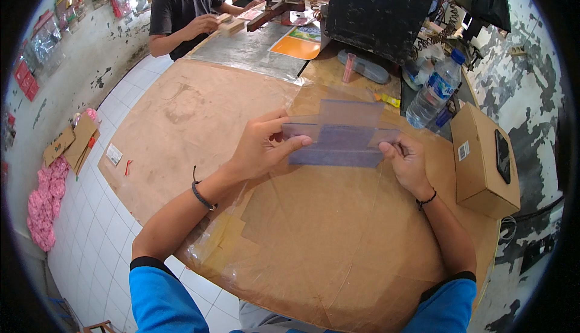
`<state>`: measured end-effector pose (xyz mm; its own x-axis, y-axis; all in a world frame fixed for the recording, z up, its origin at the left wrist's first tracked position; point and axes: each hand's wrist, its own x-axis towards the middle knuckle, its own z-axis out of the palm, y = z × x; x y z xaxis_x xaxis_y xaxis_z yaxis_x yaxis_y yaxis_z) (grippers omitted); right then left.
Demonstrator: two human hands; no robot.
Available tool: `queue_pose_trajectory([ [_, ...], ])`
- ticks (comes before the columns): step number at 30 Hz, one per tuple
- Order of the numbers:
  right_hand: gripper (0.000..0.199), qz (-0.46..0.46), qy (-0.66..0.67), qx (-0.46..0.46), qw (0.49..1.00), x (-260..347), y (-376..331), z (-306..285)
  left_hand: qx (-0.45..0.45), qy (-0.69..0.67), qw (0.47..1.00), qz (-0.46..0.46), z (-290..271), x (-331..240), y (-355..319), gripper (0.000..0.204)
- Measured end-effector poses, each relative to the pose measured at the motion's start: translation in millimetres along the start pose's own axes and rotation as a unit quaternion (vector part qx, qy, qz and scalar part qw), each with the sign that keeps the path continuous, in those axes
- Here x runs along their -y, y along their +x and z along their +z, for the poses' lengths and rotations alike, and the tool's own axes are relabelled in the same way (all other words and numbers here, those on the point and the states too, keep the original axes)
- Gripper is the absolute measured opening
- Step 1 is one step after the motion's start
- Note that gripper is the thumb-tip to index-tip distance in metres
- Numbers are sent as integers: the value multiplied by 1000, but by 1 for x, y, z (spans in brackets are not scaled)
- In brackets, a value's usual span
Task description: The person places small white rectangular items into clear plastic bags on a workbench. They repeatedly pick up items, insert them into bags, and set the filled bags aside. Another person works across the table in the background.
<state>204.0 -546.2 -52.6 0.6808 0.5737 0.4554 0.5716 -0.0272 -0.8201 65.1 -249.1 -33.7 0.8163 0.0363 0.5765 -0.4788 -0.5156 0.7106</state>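
Note:
Between my two hands I hold a clear bluish plastic sheet [335, 146] with folded flaps, lifted over the brown-covered table [314, 236]. My left hand [266, 143] pinches its left end, thumb on top and fingers behind. At the other end my right hand [406, 159] grips the sheet between thumb and curled fingers. One flap sticks up from the far side of the sheet. Its underside and the fingertips behind it are partly hidden.
To the right stand a water bottle [434, 94] and a cardboard box [480, 158] with a phone [502, 156] on it. Beyond my hands lie a grey case [364, 67], a pinkish tube [348, 68] and a yellow packet [388, 100]. A person [187, 19] works at the far left.

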Motion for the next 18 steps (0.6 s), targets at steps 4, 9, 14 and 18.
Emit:
queue_pose_trajectory([
  [4,23,-12,-15,-2,1000,-7,-1,-3,-8,3,1000,12,1,-2,0,16],
  [9,20,-9,-17,2,1000,5,0,-4,-13,16,999,31,-2,-7,0,17],
  [14,17,2,-3,9,1000,10,0,-5,-6,36,998,50,-5,-8,-1,17],
  [18,16,6,79,10,997,15,0,-1,-14,57,995,84,-5,-12,0,21],
])
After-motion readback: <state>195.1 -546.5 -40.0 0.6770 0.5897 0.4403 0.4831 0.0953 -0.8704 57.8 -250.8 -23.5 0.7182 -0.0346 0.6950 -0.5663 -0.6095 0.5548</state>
